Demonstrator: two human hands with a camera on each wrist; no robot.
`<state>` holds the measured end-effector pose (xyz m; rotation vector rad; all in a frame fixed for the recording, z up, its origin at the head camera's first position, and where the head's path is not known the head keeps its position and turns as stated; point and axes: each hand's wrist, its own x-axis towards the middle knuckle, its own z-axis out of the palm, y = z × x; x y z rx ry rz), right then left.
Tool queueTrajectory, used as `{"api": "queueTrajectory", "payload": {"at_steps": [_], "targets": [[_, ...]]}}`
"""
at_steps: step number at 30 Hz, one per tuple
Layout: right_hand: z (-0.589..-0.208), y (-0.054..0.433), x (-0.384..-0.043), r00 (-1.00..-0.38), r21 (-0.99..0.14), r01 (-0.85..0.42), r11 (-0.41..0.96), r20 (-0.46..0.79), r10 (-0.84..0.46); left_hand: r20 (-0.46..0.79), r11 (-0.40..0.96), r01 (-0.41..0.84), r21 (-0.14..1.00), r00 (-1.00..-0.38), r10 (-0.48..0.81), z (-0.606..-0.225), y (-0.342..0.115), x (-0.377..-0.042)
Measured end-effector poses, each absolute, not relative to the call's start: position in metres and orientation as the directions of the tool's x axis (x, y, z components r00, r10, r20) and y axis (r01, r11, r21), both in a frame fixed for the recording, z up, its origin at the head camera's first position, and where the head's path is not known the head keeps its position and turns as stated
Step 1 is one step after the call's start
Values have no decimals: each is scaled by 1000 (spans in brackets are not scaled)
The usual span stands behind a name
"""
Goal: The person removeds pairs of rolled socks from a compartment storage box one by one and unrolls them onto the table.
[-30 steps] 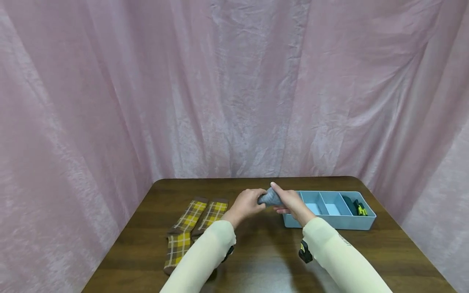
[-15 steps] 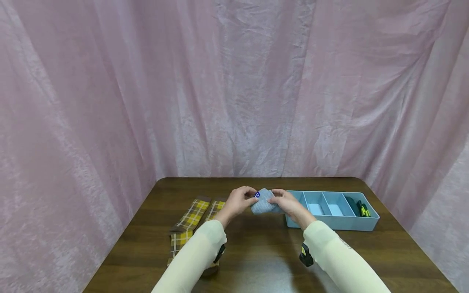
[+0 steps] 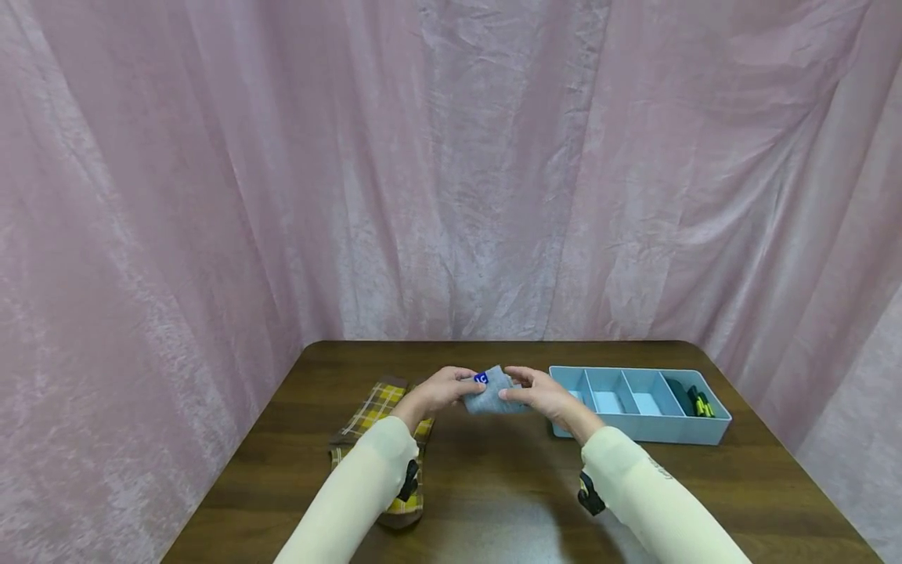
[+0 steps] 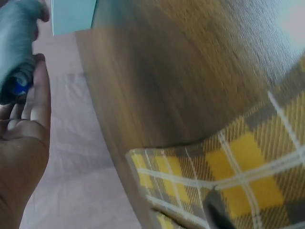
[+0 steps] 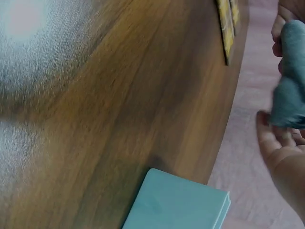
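A light grey rolled sock bundle (image 3: 492,398) with a small blue patch is held above the table between both hands. My left hand (image 3: 438,392) pinches its left end, thumb on the near side by the patch. My right hand (image 3: 548,398) holds the right end with the thumb in front. In the left wrist view the roll (image 4: 16,45) shows its coiled end, with left fingers under it. The right wrist view shows the roll (image 5: 293,81) with the right fingers beneath its lower end. Yellow and brown plaid socks (image 3: 379,403) lie flat at left, partly hidden by my left arm.
A light blue divided box (image 3: 655,429) stands at the right of the wooden table (image 3: 507,501). Its rightmost compartment holds dark green bundles (image 3: 690,398) with yellow-green marks. A pink curtain (image 3: 451,172) hangs behind the table's far edge.
The grey sock bundle has turned so its blue patch shows, and both hands have moved left with it. The left forearm now covers more of the plaid socks.
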<state>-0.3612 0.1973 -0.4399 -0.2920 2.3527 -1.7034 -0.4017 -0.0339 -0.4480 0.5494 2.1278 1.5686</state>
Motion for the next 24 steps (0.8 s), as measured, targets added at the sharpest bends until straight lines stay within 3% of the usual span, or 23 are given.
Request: {"api": "queueTrajectory", "payload": {"at_steps": [6,15,20,24], "targets": [[-445,192,-358,-950,-880,-102,464,-52,-307,-98,377,120,918,-854,511,-447,-40,-395],[-466,184,-353,-912,-827,-226,514,-6,-410,-20,434,255,864,-843,537,-469,-47,-381],[-474,177,-348,-908,-795,-293,531,57,-415,-107,483,218,848,-822,560,-471,-53,-372],[-483,169,-344,-881,-680,-422,599,154,-447,-159,562,252,788,-798,581,-473,-60,-368]]}}
